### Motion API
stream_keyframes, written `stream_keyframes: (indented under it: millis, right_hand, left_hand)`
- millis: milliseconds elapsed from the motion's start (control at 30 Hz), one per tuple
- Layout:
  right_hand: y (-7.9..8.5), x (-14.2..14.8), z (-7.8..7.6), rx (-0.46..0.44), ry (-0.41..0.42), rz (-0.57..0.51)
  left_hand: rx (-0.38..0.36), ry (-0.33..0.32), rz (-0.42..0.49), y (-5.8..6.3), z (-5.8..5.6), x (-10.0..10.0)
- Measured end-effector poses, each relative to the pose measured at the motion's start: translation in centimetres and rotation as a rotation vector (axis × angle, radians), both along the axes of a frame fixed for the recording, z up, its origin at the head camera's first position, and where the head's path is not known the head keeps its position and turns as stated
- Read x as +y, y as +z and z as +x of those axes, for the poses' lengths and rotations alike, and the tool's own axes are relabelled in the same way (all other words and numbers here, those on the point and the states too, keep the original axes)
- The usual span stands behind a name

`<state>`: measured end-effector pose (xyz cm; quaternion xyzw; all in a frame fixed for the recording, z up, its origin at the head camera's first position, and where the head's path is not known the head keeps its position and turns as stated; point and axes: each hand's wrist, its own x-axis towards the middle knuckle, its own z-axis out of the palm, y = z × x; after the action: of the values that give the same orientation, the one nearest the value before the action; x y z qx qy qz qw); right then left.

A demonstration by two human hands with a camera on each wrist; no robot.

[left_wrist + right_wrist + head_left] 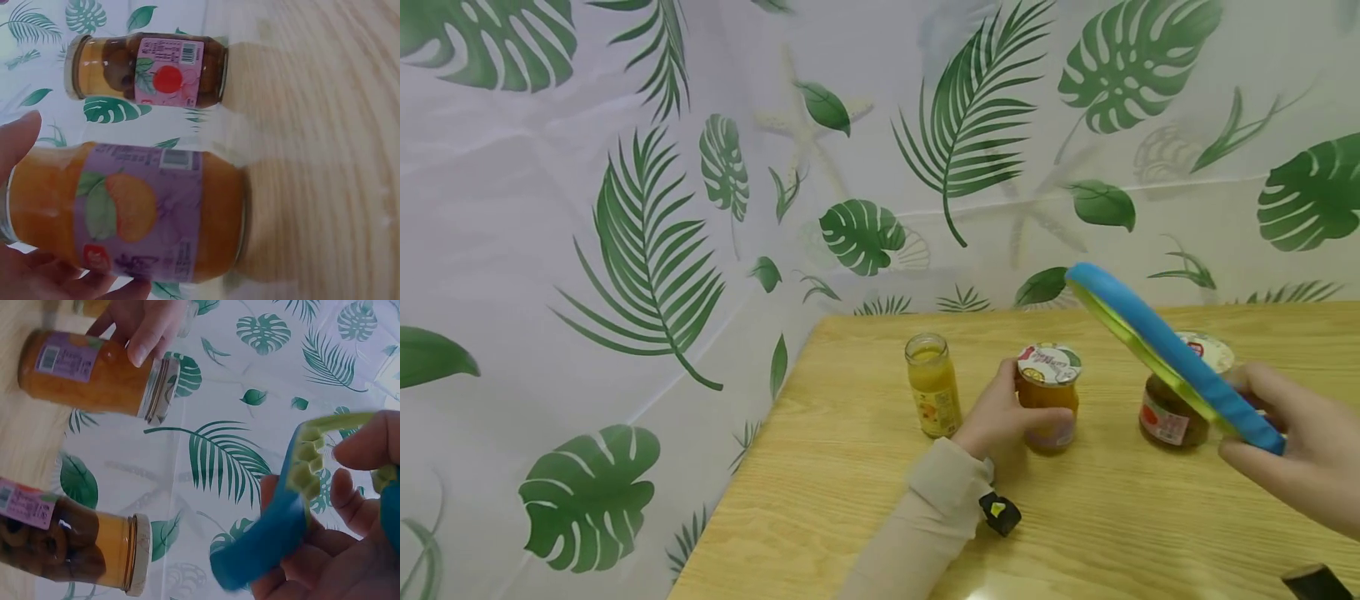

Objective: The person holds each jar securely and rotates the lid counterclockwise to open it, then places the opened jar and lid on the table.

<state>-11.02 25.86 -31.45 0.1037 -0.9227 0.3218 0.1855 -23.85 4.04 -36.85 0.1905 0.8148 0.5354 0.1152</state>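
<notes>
Left hand (1006, 417) has got its grip round this orange jar (1051, 398) on the tabletop (805, 467), right hand (1303, 450) grips a blue-and-green tool (1176, 346).

Jar (1049, 397) between two others (935, 392) (1172, 423) on table (820, 500)

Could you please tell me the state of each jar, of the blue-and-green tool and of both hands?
Yellow jar: uncapped, upright, not held.
Orange jar: lidded, upright, held.
Dark-fruit jar: lidded, upright, not held.
Blue-and-green tool: raised, tilted, held.
Left hand: curled around the orange jar.
Right hand: gripping the blue-and-green tool.
</notes>
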Motion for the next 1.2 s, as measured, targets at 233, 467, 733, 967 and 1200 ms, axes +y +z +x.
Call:
stream_keyframes:
  millis: [233, 467, 733, 967, 1200]
  right_hand:
    - [0.1, -0.2, -0.3, 0.157, -0.042, 0.215]
    - [-0.5, 0.0, -0.7, 0.161, -0.063, 0.269]
    - [-0.7, -0.7, -0.7, 0.010, -0.063, 0.246]
    - [-0.6, -1.1, -0.9, -0.024, -0.022, 0.287]
    - [-1.1, -0.9, -1.7, -0.058, -0.009, 0.369]
  left_hand:
    - [0.035, 0.032, 0.077, -0.8, -0.1, 1.2]
    - [0.124, -0.029, 0.076, -1.0, 0.3, 0.8]
    - [0.173, -0.224, 0.058, -0.6, 1.5, -0.4]
    - [0.164, -0.261, -0.008, -0.5, 3.0, -1.7]
    - [0.187, -0.288, 0.005, -0.9, 3.3, -2.5]
